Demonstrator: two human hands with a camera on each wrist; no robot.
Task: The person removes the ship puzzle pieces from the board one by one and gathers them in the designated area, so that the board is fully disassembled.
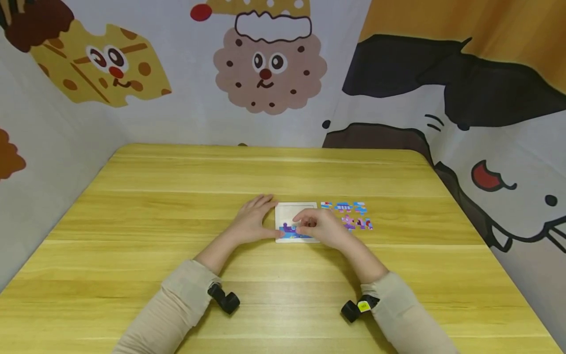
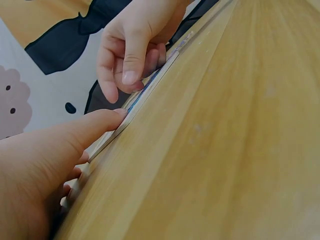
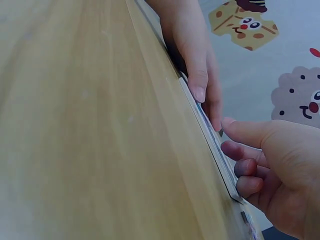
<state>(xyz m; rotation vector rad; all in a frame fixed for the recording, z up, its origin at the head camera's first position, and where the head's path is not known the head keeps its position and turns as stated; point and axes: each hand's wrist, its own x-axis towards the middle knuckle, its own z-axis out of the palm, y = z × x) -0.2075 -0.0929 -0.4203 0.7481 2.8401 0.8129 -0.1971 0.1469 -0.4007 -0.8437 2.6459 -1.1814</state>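
Observation:
A shallow white puzzle tray [image 1: 295, 205] lies flat on the table; purple and blue jigsaw pieces [image 1: 289, 236] fill its lower part, while its upper part shows bare white. At its left edge rests my left hand [image 1: 254, 223], thumb on the lower left corner and fingers stretched toward the upper left one. My right hand [image 1: 325, 228] hovers over the tray's right half with loosely curled fingers and covers part of the picture. Between its thumb [image 3: 245, 131] and index finger a gap shows in the right wrist view, with nothing held there.
Several loose jigsaw pieces [image 1: 343, 207] lie right of the tray in rough rows, the nearer ones partly behind my right hand. Under everything is a wood-grain table [image 1: 283, 290]. A curtain [image 1: 177, 118] with cartoon prints hangs behind the table and along both sides.

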